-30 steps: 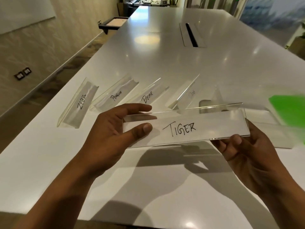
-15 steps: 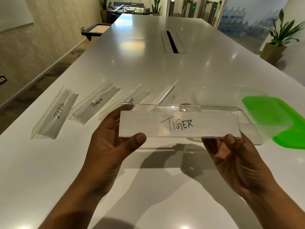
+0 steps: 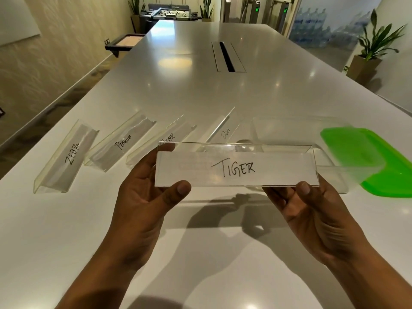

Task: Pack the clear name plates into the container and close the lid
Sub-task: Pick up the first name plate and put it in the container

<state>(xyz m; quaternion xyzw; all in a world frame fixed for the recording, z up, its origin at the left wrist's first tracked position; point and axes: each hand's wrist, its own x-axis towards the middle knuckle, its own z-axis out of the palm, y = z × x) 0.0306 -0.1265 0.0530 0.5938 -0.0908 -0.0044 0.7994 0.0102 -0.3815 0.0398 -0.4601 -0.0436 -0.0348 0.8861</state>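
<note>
Long white table (image 3: 256,97) running to the far end of the room, with a recessed cable slot (image 3: 227,57) along its far centre. Potted plant (image 3: 370,54) at far right. Two further potted plants (image 3: 206,7) flank a dark cabinet (image 3: 169,13) beyond the table's far end. Dark tray (image 3: 124,43) beside the far-left table edge. Whiteboard (image 3: 15,16) on the left wall.
</note>
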